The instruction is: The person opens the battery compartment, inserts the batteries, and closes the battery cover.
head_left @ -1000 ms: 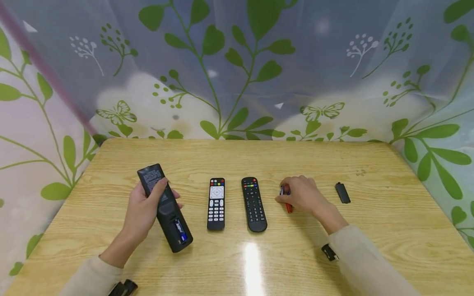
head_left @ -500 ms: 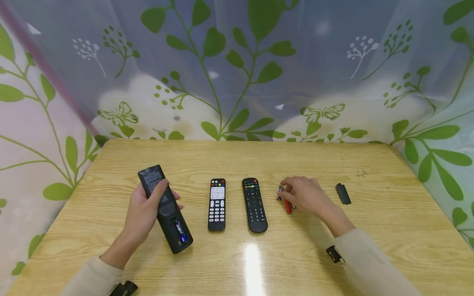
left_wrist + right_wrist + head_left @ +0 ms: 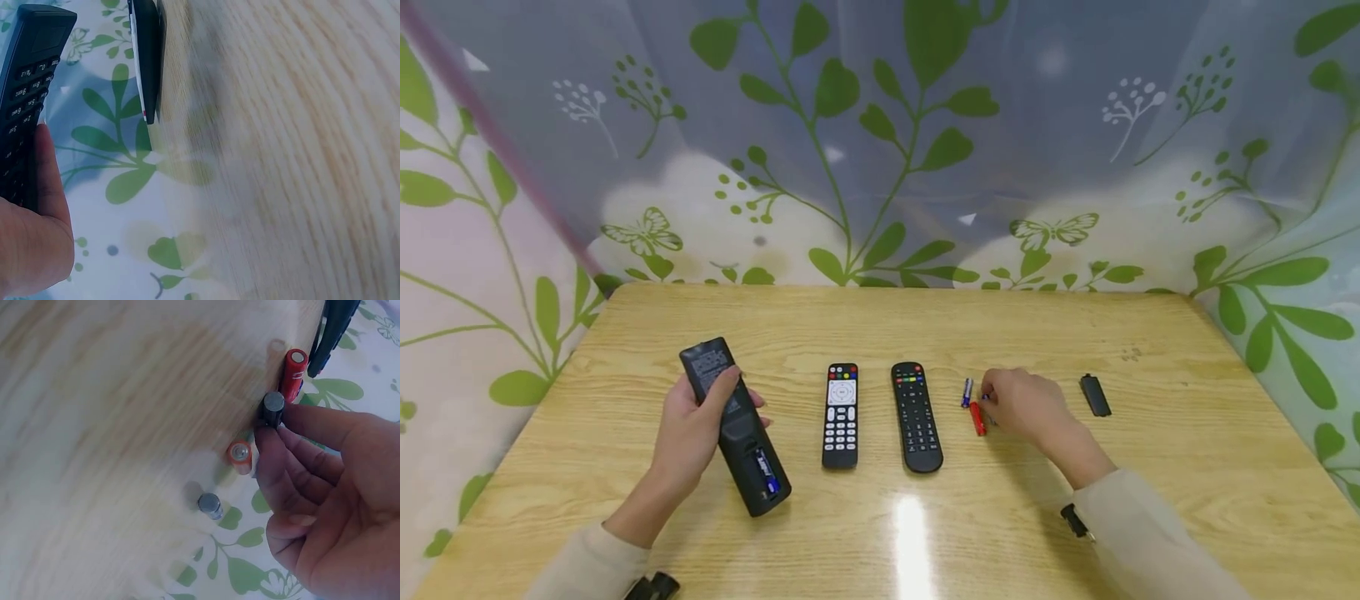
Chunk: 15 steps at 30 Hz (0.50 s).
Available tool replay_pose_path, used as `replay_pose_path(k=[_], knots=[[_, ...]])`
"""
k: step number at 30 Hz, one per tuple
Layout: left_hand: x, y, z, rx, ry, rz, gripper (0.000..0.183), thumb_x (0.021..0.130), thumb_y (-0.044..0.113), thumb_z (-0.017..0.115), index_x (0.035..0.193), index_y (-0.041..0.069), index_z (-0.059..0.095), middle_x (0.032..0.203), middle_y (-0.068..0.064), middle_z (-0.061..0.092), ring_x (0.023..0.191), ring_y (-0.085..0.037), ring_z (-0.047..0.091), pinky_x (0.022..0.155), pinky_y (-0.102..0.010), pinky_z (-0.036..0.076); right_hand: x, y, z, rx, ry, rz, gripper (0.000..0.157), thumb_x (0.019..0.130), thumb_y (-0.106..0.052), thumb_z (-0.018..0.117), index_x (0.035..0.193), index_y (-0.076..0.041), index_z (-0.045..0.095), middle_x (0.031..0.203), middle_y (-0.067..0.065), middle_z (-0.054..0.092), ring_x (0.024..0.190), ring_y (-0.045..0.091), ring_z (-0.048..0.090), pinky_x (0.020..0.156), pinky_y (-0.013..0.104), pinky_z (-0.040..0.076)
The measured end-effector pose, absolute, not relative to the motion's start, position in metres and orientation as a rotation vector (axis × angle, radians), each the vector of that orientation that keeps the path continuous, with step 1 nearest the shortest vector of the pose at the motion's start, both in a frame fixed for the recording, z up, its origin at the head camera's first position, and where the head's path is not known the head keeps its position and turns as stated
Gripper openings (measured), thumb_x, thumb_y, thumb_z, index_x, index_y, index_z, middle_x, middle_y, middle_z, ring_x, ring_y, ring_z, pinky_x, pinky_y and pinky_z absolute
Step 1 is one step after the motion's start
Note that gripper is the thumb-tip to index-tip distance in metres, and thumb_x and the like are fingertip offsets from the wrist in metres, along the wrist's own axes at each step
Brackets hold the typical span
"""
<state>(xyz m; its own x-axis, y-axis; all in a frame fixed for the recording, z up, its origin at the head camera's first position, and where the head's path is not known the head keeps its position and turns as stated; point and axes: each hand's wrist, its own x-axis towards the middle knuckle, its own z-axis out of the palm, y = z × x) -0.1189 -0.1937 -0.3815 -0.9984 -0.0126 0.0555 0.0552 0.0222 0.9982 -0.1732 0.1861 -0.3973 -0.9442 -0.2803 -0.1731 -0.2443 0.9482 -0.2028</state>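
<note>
My left hand (image 3: 688, 429) grips a black remote control (image 3: 747, 433), back side up. Its battery bay is uncovered and one blue-and-silver battery (image 3: 766, 471) lies inside. In the right wrist view, the thumb and a finger of my right hand (image 3: 350, 481) pinch a dark battery with a silver end (image 3: 273, 407). Around it are a red battery (image 3: 294, 376), an orange-rimmed battery (image 3: 240, 457) and a silver-ended battery (image 3: 210, 505). The head view shows a blue battery (image 3: 967, 392) left of the fingers, with the pinched one mostly hidden.
Two more remotes lie face up between the hands: one with white keys (image 3: 840, 417) and an all-black one (image 3: 917, 417). A small black battery cover (image 3: 1095, 395) lies right of my right hand. A leaf-patterned curtain (image 3: 880, 167) borders the wooden table (image 3: 850, 542).
The right hand has shifted slightly right and drawn away from the blue and red batteries, which now show more fully. The left hand and its remote stay nearly still.
</note>
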Motion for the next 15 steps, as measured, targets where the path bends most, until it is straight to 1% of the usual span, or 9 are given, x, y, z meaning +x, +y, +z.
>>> replay_pose_path(k=[3, 7, 11, 15], knots=[[-0.1190, -0.1946, -0.3813, -0.054, -2.200, -2.168, 0.037, 0.102, 0.035, 0.046, 0.118, 0.002, 0.041, 0.087, -0.014, 0.064, 0.071, -0.030, 0.069, 0.069, -0.044, 0.058, -0.1724, 0.1838, -0.3986, -0.387, 2.905, -0.279, 0.008, 0.091, -0.017, 0.065, 0.091, -0.010, 0.064, 0.070, -0.003, 0.057, 0.056, 0.014, 0.050, 0.046, 0.030, 0.042], [-0.1183, -0.1956, -0.3801, -0.054, -2.202, -2.160, 0.037, 0.102, 0.035, 0.046, 0.118, 0.002, 0.041, 0.086, -0.014, 0.064, 0.071, -0.030, 0.069, 0.068, -0.044, 0.058, -0.1720, 0.1815, -0.4008, -0.386, 2.916, -0.307, 0.005, 0.087, -0.014, 0.064, 0.086, -0.010, 0.061, 0.066, -0.002, 0.054, 0.054, 0.014, 0.047, 0.045, 0.028, 0.038], [-0.1176, -0.1953, -0.3785, -0.052, -2.199, -2.158, 0.037, 0.102, 0.034, 0.046, 0.118, 0.002, 0.041, 0.085, -0.014, 0.065, 0.071, -0.031, 0.069, 0.068, -0.044, 0.058, -0.1690, 0.1817, -0.4006, -0.379, 2.932, -0.412, 0.007, 0.085, -0.013, 0.064, 0.087, -0.007, 0.060, 0.067, -0.001, 0.054, 0.054, 0.014, 0.046, 0.046, 0.027, 0.037], [-0.1174, -0.1938, -0.3781, -0.063, -2.186, -2.173, 0.037, 0.102, 0.034, 0.047, 0.118, 0.001, 0.041, 0.085, -0.014, 0.065, 0.071, -0.033, 0.069, 0.068, -0.043, 0.058, -0.1656, 0.1809, -0.3964, -0.384, 2.973, -0.540, 0.010, 0.086, -0.013, 0.064, 0.091, -0.005, 0.061, 0.069, -0.002, 0.057, 0.054, 0.012, 0.047, 0.048, 0.028, 0.040]])
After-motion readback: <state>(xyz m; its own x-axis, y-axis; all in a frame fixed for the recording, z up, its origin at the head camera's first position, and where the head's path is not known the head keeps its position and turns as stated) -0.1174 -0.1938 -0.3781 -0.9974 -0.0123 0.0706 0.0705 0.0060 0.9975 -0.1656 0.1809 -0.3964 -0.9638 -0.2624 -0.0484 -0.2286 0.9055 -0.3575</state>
